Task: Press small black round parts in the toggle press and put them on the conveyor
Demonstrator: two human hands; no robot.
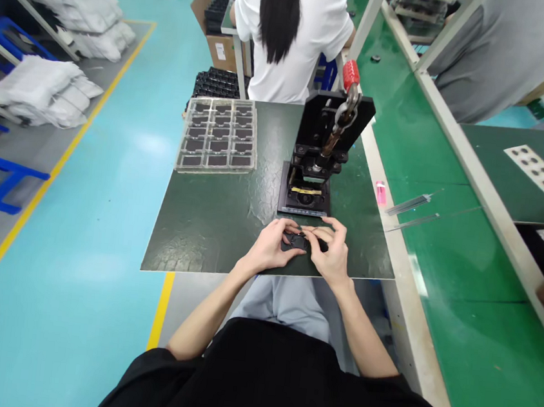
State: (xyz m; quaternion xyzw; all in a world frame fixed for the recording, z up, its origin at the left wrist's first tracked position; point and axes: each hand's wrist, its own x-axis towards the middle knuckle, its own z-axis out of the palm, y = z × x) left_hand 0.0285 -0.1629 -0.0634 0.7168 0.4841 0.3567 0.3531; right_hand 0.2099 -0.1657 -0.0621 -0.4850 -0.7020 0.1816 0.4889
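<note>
Near the front edge of the dark green tabletop (210, 236), both my hands are closed around a small black part (296, 241) with a round shape in it. My left hand (273, 244) grips its left side between thumb and fingers. From the right, my right hand (330, 252) pinches at its upper right edge; whether a second tiny piece is in those fingertips I cannot make out. Just beyond my fingers stands a black hand press (331, 129) with a red grip (350, 75) on its lever. A yellow strip (306, 191) lies across its base, above a dark round recess.
A clear plastic tray (255, 156) with dark rectangular pieces sits at the table's back left. To the right runs a green conveyor belt (450, 261) with thin grey rods (408, 205) at its border. A pink item (380, 193) lies there too. A person in white (287, 56) sits ahead.
</note>
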